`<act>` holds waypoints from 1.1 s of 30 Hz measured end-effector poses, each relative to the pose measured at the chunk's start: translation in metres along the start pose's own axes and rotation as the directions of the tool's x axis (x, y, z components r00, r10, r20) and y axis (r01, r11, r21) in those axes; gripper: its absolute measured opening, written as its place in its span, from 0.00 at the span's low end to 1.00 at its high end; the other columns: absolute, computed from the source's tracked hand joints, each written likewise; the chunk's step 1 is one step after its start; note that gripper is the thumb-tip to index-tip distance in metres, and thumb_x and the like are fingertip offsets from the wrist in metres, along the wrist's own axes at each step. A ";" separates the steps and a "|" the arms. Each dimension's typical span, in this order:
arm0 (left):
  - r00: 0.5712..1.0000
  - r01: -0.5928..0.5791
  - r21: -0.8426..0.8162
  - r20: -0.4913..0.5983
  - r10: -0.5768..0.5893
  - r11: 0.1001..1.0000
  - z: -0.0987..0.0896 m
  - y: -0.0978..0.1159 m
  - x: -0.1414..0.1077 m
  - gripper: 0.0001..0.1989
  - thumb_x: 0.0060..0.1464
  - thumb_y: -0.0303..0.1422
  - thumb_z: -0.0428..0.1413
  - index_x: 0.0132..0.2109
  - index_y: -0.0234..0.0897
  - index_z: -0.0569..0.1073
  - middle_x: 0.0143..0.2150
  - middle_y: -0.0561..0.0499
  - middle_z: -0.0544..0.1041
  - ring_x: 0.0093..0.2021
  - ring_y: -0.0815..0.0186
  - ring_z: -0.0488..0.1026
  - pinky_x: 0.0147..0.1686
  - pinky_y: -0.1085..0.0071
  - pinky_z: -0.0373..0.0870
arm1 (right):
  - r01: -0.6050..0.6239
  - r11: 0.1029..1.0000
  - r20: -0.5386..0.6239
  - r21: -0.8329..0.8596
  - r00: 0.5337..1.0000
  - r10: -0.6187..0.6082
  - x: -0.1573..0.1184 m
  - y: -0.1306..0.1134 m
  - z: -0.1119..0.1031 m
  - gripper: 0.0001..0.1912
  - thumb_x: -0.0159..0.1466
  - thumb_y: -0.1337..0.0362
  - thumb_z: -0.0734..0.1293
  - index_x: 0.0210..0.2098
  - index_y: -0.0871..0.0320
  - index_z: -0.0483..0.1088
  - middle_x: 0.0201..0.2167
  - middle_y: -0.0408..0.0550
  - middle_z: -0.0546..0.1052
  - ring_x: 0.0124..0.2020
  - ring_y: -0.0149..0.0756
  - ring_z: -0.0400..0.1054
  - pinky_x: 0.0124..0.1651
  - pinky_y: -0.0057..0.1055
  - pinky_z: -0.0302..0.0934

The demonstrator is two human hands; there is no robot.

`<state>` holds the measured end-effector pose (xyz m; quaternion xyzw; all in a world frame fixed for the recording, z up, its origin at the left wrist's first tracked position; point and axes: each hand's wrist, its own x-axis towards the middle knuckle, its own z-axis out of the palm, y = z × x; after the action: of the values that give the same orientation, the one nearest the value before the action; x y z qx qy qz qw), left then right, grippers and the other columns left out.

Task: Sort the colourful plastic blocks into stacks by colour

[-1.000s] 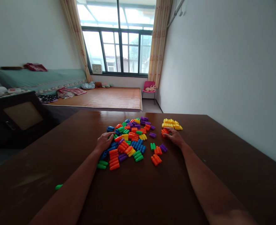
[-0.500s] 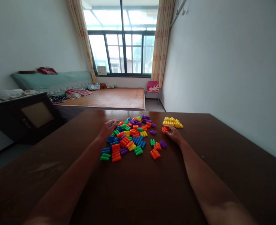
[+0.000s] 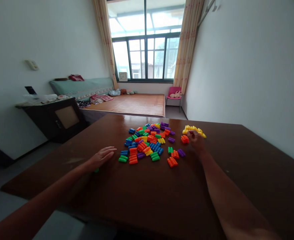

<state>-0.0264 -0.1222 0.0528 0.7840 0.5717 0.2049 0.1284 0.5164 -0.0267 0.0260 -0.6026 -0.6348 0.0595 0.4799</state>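
Note:
My left hand [image 3: 103, 158] lies low over the table, fingers stretched out and nothing held, to the left of a mixed heap of plastic building blocks [image 3: 142, 145]. The blocks look like joined rounded tubes in orange, blue, green, purple and yellow. A bit of a green block [image 3: 96, 170] shows by my left wrist. Over on the right, my right hand [image 3: 196, 139] has its fingers bent together, and their tips hide whatever may be between them. Just left of it rests an orange block group [image 3: 185, 139]. Right behind are yellow blocks [image 3: 193, 128] gathered in a cluster, partly covered by my fingers.
Between heap and right hand lie a green block [image 3: 170, 149], an orange block [image 3: 172, 162] and a purple block [image 3: 181, 153]. The brown table [image 3: 142, 186] has its far edge near a bed [image 3: 137, 103]. A dark cabinet [image 3: 59, 116] stands left, a pink chair [image 3: 174, 95] behind.
My left hand has drawn back from the heap toward the near left. My right hand has come off the orange blocks and shifted toward the yellow ones. The view has turned left.

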 end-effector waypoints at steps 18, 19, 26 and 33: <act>0.968 -0.093 0.214 -0.211 0.139 0.972 0.083 0.090 0.116 0.20 0.61 0.40 0.49 0.58 0.44 0.70 0.62 0.48 0.67 0.64 0.55 0.59 0.64 0.55 0.52 | 0.132 0.990 0.645 0.041 0.754 -0.127 -0.020 -0.053 0.028 0.24 0.46 0.53 0.76 0.40 0.54 0.76 0.42 0.50 0.74 0.39 0.41 0.70 0.43 0.36 0.67; 0.954 -0.116 0.199 -0.250 0.165 0.973 0.081 0.102 0.117 0.20 0.60 0.39 0.50 0.58 0.43 0.71 0.62 0.47 0.67 0.64 0.54 0.59 0.64 0.54 0.52 | 0.111 0.991 0.606 0.068 0.785 -0.130 -0.023 -0.055 0.036 0.23 0.49 0.53 0.75 0.42 0.55 0.75 0.43 0.51 0.74 0.40 0.41 0.71 0.44 0.37 0.67; 0.767 -0.641 0.046 0.002 0.642 0.766 0.098 0.193 0.098 0.14 0.61 0.35 0.51 0.50 0.48 0.76 0.54 0.51 0.75 0.58 0.60 0.67 0.60 0.59 0.59 | 0.002 0.962 0.463 0.273 0.876 -0.133 -0.021 -0.056 0.044 0.18 0.62 0.50 0.64 0.43 0.56 0.72 0.40 0.48 0.77 0.40 0.37 0.71 0.45 0.35 0.66; 0.890 -0.454 0.073 -0.005 0.456 0.888 0.114 0.194 0.124 0.14 0.60 0.37 0.52 0.50 0.41 0.76 0.49 0.45 0.77 0.51 0.57 0.71 0.55 0.59 0.65 | -0.099 0.969 0.532 0.229 0.846 -0.040 -0.012 -0.051 0.012 0.21 0.60 0.46 0.64 0.34 0.58 0.72 0.23 0.43 0.74 0.23 0.31 0.64 0.26 0.28 0.60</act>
<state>0.2224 -0.0618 0.0584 0.8978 0.3804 0.2176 0.0433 0.4696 -0.0441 0.0467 -0.5076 -0.7211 0.3102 0.3552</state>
